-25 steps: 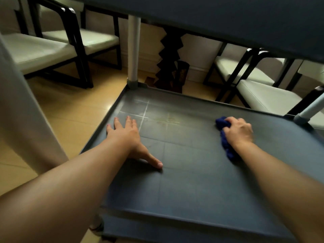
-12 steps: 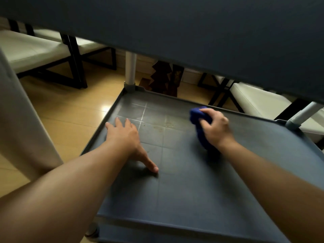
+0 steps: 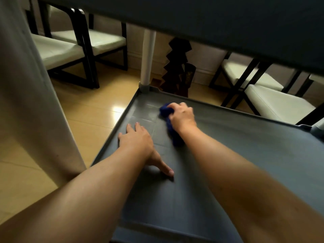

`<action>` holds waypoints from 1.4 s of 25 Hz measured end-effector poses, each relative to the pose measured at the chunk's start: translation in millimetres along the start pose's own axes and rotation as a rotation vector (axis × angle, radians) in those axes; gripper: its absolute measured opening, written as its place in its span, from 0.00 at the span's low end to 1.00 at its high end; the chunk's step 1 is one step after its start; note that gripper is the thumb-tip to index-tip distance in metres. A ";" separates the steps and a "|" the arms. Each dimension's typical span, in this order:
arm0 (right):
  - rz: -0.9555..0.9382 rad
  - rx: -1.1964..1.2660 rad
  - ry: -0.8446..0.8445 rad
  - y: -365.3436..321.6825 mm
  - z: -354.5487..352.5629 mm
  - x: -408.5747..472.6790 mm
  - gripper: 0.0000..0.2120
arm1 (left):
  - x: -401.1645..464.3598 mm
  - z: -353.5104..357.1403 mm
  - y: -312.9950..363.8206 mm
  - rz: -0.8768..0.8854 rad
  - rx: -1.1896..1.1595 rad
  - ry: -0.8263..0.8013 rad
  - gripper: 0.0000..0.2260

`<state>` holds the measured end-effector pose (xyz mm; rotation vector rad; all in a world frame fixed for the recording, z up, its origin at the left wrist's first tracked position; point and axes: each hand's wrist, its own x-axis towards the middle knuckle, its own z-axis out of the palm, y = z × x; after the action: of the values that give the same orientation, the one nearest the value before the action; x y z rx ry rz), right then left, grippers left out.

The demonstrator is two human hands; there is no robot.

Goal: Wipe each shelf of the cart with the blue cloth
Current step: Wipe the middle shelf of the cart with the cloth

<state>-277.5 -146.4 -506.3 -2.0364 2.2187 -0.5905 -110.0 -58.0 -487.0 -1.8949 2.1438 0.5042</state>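
The scene is dim and warm-toned. A bright glare patch sits on the wooden floor [image 3: 117, 109], while the upper shelf [image 3: 228, 23] is deep in shadow. The lower shelf [image 3: 245, 155] shows a faint sheen near its far corner. Straight lines bow toward the frame edges from wide-angle distortion, and the near forearms look soft.
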 end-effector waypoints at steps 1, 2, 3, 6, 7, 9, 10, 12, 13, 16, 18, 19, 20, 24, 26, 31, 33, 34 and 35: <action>0.067 -0.018 0.033 22.4 -7.1 5.4 0.17 | -0.8 0.0 -1.1 0.006 -0.004 0.001 0.86; 0.129 -0.038 0.061 48.3 -15.3 8.7 0.18 | -1.5 -0.5 -1.9 0.016 -0.005 0.002 0.86; 0.186 -0.065 0.083 77.1 -24.6 7.5 0.18 | -2.4 -0.6 -1.9 0.024 -0.006 0.000 0.86; 0.353 -0.170 0.116 163.9 -59.4 -15.9 0.19 | -2.9 1.1 -1.7 0.026 -0.017 0.003 0.87; 0.402 -0.195 0.126 189.3 -71.7 -27.0 0.19 | -3.3 0.8 -1.8 0.027 -0.020 0.001 0.88; 0.492 -0.216 0.135 223.9 -91.4 -53.3 0.19 | -4.8 1.5 -3.5 0.025 -0.015 0.010 0.89; 0.529 -0.214 0.137 232.0 -98.5 -66.3 0.19 | -5.9 1.1 -3.8 0.027 -0.004 0.014 0.89; 0.550 -0.175 0.146 227.4 -106.5 -87.8 0.18 | -11.9 -3.0 -3.7 0.048 -0.005 0.002 0.87; 0.531 -0.142 0.160 216.1 -107.5 -96.8 0.18 | -17.4 -3.9 -4.1 0.061 -0.022 -0.008 0.85; 0.402 -0.005 0.186 157.7 -107.4 -116.4 0.17 | -39.8 -1.0 -5.7 0.105 -0.007 -0.070 0.83; 0.302 0.114 0.164 108.2 -102.6 -128.2 0.17 | -59.4 7.9 -10.8 0.101 0.077 -0.126 0.84; 0.249 0.167 0.149 81.1 -98.6 -134.7 0.17 | -67.4 11.8 -14.5 0.082 0.100 -0.146 0.84; 0.195 0.211 0.136 53.0 -93.7 -141.8 0.17 | -73.8 13.3 -17.7 0.062 0.103 -0.172 0.84; -0.014 0.293 0.047 -49.2 -55.2 -176.3 0.15 | -83.0 12.7 -24.0 0.050 0.073 -0.231 0.80; -0.026 0.196 -0.053 -74.8 -34.4 -193.3 0.13 | -83.4 13.5 -24.2 0.061 0.087 -0.213 0.76; -0.001 -0.012 -0.091 -39.8 -36.2 -212.4 0.13 | -84.1 14.0 -26.4 0.071 0.089 -0.204 0.79; 0.018 -0.029 -0.084 -7.9 -48.8 -219.5 0.13 | -85.8 12.7 -26.1 0.071 0.074 -0.210 0.79; 0.043 -0.029 -0.075 7.6 -55.0 -224.2 0.13 | -87.1 12.3 -26.5 0.073 0.067 -0.213 0.79; 0.066 -0.032 -0.067 22.6 -61.3 -229.7 0.14 | -88.2 12.5 -26.7 0.074 0.062 -0.217 0.79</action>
<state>-290.6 92.0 -503.5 -1.9576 2.2614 -0.4771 -72.5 24.5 -466.1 -1.6512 2.0688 0.6192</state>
